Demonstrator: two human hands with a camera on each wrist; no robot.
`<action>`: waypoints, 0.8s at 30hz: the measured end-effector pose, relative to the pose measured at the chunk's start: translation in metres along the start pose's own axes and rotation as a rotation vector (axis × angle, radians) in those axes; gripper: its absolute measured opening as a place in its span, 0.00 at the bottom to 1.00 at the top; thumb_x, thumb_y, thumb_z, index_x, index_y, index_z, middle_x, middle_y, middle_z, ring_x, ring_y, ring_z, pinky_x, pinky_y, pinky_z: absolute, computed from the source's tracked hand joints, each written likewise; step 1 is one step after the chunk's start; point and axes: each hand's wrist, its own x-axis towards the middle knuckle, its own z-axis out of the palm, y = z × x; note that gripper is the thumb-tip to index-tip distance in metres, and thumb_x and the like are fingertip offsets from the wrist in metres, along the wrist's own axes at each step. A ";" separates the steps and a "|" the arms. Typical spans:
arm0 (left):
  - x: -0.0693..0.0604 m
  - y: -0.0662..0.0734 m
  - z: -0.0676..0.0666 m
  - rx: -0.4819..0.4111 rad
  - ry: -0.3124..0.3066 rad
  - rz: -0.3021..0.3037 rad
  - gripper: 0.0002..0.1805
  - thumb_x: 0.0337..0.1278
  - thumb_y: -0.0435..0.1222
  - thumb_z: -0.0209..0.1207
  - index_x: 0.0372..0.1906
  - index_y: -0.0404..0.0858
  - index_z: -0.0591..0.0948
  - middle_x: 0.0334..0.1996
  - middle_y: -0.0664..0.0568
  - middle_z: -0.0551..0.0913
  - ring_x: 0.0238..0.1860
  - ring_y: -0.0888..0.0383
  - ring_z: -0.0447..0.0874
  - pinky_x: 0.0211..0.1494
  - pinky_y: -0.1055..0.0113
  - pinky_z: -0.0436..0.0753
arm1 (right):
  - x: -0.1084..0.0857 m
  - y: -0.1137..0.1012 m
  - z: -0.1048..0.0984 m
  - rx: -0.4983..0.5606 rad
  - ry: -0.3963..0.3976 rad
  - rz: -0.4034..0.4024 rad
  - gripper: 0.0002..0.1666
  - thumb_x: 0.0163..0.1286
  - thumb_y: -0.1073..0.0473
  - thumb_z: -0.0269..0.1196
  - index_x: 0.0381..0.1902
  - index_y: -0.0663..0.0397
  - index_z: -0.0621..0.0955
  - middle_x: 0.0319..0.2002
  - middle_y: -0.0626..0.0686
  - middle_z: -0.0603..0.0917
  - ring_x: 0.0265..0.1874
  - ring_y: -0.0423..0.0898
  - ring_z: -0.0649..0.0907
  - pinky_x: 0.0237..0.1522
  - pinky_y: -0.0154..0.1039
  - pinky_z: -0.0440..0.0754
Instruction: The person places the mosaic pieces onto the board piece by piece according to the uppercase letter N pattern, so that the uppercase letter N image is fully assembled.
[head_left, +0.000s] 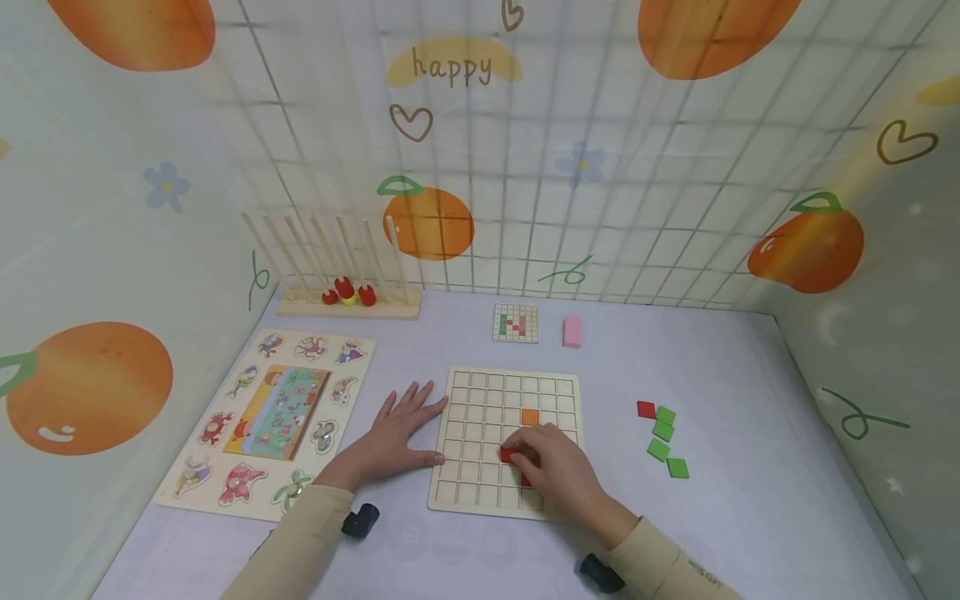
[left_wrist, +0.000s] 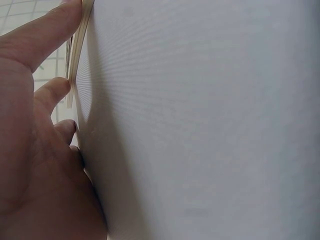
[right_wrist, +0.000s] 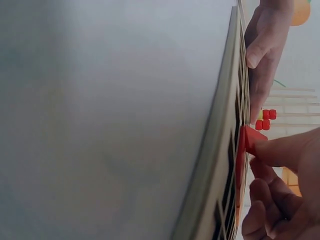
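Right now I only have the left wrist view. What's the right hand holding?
Observer: Head view: the right hand pinches a red tile at the grid board.
Operator: Copy. Any loose tiles off the board?
Observer: Yes, to the board's right: four green tiles and another red one.
Operator: And beyond its far edge?
Observer: A small patterned card, with a pink block standing apart to its right.
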 end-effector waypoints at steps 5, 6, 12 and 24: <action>0.000 -0.001 0.001 0.008 0.000 0.005 0.52 0.55 0.64 0.65 0.81 0.53 0.59 0.83 0.50 0.43 0.82 0.48 0.32 0.81 0.45 0.31 | 0.000 -0.001 0.000 -0.029 0.019 -0.001 0.13 0.61 0.60 0.76 0.40 0.37 0.86 0.35 0.35 0.79 0.35 0.37 0.71 0.31 0.29 0.75; 0.000 -0.001 0.001 0.010 0.001 0.004 0.51 0.55 0.64 0.65 0.81 0.53 0.59 0.83 0.51 0.43 0.82 0.48 0.32 0.81 0.45 0.31 | 0.000 -0.001 0.000 -0.037 0.023 -0.005 0.13 0.60 0.60 0.76 0.40 0.38 0.86 0.35 0.35 0.79 0.35 0.37 0.71 0.31 0.29 0.76; 0.000 0.001 0.000 0.007 0.004 0.006 0.51 0.55 0.64 0.65 0.81 0.52 0.60 0.83 0.50 0.44 0.82 0.47 0.32 0.81 0.44 0.31 | 0.000 -0.001 0.000 -0.083 0.027 -0.030 0.14 0.59 0.59 0.77 0.42 0.39 0.87 0.38 0.37 0.82 0.36 0.38 0.71 0.31 0.30 0.75; -0.001 0.002 -0.002 0.007 -0.001 0.011 0.51 0.55 0.63 0.66 0.81 0.52 0.59 0.83 0.50 0.43 0.82 0.47 0.32 0.81 0.44 0.31 | 0.002 0.000 -0.001 -0.153 0.005 -0.065 0.14 0.61 0.57 0.76 0.45 0.39 0.90 0.42 0.38 0.83 0.36 0.38 0.70 0.30 0.30 0.72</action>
